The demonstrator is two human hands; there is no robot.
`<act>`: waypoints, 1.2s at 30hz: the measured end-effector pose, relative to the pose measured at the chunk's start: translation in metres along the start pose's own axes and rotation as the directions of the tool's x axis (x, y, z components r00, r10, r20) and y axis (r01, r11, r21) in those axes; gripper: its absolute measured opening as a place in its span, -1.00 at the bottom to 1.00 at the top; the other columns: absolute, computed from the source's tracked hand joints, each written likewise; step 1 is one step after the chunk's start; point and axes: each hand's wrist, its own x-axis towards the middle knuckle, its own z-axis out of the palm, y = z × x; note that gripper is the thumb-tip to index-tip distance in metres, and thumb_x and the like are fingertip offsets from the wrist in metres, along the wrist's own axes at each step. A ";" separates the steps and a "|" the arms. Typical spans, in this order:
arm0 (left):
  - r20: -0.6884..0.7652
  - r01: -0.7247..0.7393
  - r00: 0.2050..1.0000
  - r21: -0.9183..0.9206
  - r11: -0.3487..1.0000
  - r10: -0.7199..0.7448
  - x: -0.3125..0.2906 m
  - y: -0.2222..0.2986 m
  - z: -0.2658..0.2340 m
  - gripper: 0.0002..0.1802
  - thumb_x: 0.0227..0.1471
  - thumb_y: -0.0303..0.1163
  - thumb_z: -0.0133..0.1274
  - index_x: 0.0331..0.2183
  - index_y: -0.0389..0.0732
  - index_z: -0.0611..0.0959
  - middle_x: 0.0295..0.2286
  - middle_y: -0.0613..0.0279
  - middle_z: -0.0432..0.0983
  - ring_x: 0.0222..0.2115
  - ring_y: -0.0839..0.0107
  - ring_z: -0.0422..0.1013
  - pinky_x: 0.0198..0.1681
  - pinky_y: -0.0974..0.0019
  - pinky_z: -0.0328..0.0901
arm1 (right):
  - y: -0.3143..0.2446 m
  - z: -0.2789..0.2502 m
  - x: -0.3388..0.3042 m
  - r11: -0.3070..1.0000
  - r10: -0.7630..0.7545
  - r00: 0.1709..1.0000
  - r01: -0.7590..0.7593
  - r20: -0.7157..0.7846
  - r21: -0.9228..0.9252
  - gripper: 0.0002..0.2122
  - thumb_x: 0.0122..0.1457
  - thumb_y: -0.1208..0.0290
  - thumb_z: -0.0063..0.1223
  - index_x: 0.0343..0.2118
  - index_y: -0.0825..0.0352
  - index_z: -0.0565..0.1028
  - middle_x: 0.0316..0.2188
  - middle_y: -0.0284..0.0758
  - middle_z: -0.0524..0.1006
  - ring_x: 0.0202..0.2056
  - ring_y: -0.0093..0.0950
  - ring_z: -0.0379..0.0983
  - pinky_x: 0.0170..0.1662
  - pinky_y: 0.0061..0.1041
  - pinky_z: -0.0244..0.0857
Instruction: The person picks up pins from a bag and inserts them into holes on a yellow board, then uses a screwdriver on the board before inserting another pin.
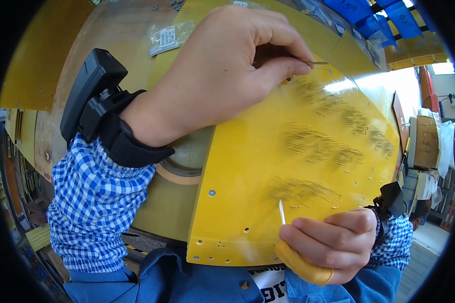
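My left hand [237,70] reaches over the far part of a yellow panel [237,166], thumb and forefinger pinched together. A thin, straight metal pin [320,63] sticks out of that pinch; the other fingers are partly hidden. Near the front edge, my right hand [333,247] is closed on a slender silver metal piece [282,212] that points away from me; I cannot tell whether it is one part or several. A yellow-orange finger cover [301,265] is on one of its fingers. Dark, hair-thin pins stand in patches on the panel, among them a near patch [303,191].
A clear plastic bag with a white label [168,38] lies on the far left of the workbench. A round opening with a tan rim [174,175] is left of the panel. Blue tags [404,20] hang at the far right; a cardboard box [426,141] stands right.
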 end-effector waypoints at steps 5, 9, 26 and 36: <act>-0.019 0.002 1.000 0.031 1.000 -0.001 -0.004 0.001 -0.001 -0.91 0.00 -0.64 0.14 -0.36 -0.35 0.68 -0.51 0.34 0.49 -0.53 0.68 0.34 -0.51 0.57 0.14 | 0.000 0.001 0.001 0.997 0.048 0.998 -0.050 -0.028 -0.063 -0.90 -0.04 0.44 0.10 -0.43 0.14 0.60 -0.32 -0.49 0.64 -0.37 -0.64 0.53 -0.37 -0.63 0.09; -0.005 0.006 1.000 -0.037 0.999 -0.006 -0.001 0.006 -0.002 -0.91 0.00 -0.64 0.15 -0.36 -0.35 0.68 -0.51 0.34 0.49 -0.53 0.68 0.34 -0.51 0.57 0.14 | -0.004 0.001 0.001 0.994 0.086 0.996 -0.085 0.008 -0.069 -0.88 -0.07 0.46 0.13 -0.42 0.19 0.61 -0.34 -0.44 0.64 -0.38 -0.62 0.52 -0.39 -0.62 0.09; -0.024 -0.014 1.000 -0.017 1.000 0.014 -0.001 0.001 0.002 -0.92 -0.01 -0.64 0.16 -0.37 -0.35 0.67 -0.50 0.35 0.48 -0.54 0.68 0.32 -0.51 0.58 0.14 | -0.001 0.006 -0.005 0.993 -0.080 0.995 0.076 -0.052 -0.085 -0.87 -0.08 0.48 0.14 -0.42 0.14 0.61 -0.36 -0.51 0.63 -0.40 -0.66 0.50 -0.38 -0.66 0.10; -0.025 0.015 1.000 0.015 1.000 -0.014 -0.006 -0.001 0.000 -0.92 0.00 -0.63 0.16 -0.36 -0.34 0.68 -0.49 0.34 0.51 -0.51 0.69 0.36 -0.50 0.58 0.17 | 0.007 0.000 0.007 0.918 0.219 0.975 -0.216 0.028 0.334 -0.88 -0.05 0.42 0.15 -0.41 0.23 0.61 -0.32 -0.39 0.64 -0.41 -0.64 0.46 -0.37 -0.56 0.03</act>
